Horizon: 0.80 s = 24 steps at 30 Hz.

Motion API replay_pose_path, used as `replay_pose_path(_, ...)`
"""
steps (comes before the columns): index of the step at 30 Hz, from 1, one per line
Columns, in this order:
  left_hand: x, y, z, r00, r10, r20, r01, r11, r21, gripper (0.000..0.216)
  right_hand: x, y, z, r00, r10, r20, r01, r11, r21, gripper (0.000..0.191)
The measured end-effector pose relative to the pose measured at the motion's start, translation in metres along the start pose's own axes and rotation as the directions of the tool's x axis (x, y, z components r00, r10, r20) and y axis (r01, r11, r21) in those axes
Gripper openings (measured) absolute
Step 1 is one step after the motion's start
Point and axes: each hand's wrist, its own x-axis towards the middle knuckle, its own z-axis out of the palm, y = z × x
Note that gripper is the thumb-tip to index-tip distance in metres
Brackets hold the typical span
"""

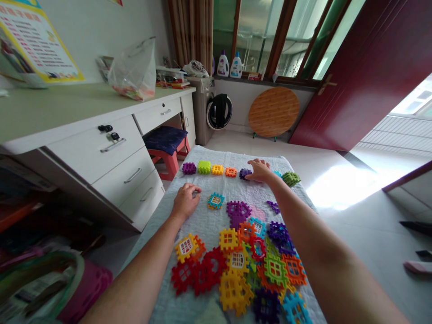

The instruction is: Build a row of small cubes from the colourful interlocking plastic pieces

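Note:
A pale cloth-covered surface (202, 220) carries a heap of coloured plastic waffle blocks (243, 265) close to me. At its far end stands a row of assembled cubes: purple (189, 168), lime green (204, 167), yellow (217, 169), orange (231, 172), dark purple (244, 173) and green (290, 178). My right hand (259, 170) reaches to that row, fingers curled down over a cube beside the dark purple one. My left hand (185, 200) rests on the cloth in a loose fist, just left of a teal and orange block (215, 200).
A white desk with drawers (111, 148) stands at the left, a plastic bag (135, 72) on top and a red stool (167, 146) under it. A washing machine (209, 108), a round wooden tabletop (273, 111) and a dark red door (367, 67) lie beyond.

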Motion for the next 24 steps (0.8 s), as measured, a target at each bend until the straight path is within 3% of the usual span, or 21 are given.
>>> replay_pose_path(4, 0.001, 0.000, 0.000, 1.000, -0.004, -0.001, 0.004, 1.000, 0.009, 0.021, -0.041, 0.022, -0.012, 0.995, 0.040, -0.089, -0.031, 0.995, 0.096, 0.056)
replay_pose_path(8, 0.002, -0.002, 0.001, 1.000, -0.001, 0.003, 0.001, 1.000, 0.020, 0.021, -0.103, 0.050, -0.014, 0.994, -0.018, -0.109, 0.040, 0.979, 0.200, 0.045)
replay_pose_path(14, 0.003, -0.005, 0.002, 1.000, 0.028, -0.003, -0.028, 0.999, 0.026, 0.023, -0.181, 0.063, -0.009, 0.998, 0.015, 0.061, -0.036, 0.931, 0.364, 0.022)
replay_pose_path(17, 0.003, -0.005, 0.001, 1.000, 0.031, 0.003, -0.031, 0.999, 0.021, 0.023, -0.197, 0.058, -0.006, 0.988, 0.002, 0.152, -0.066, 0.907, 0.415, 0.029)
replay_pose_path(20, 0.003, -0.003, 0.000, 0.999, 0.035, -0.004, -0.035, 0.999, 0.017, 0.023, -0.204, 0.050, -0.003, 0.972, -0.065, 0.227, -0.044, 0.895, 0.444, 0.049)
replay_pose_path(24, 0.003, -0.004, 0.000, 0.999, 0.046, -0.008, -0.046, 0.999, 0.011, 0.024, -0.207, 0.043, -0.001, 0.964, -0.116, 0.239, 0.015, 0.923, 0.384, 0.063)
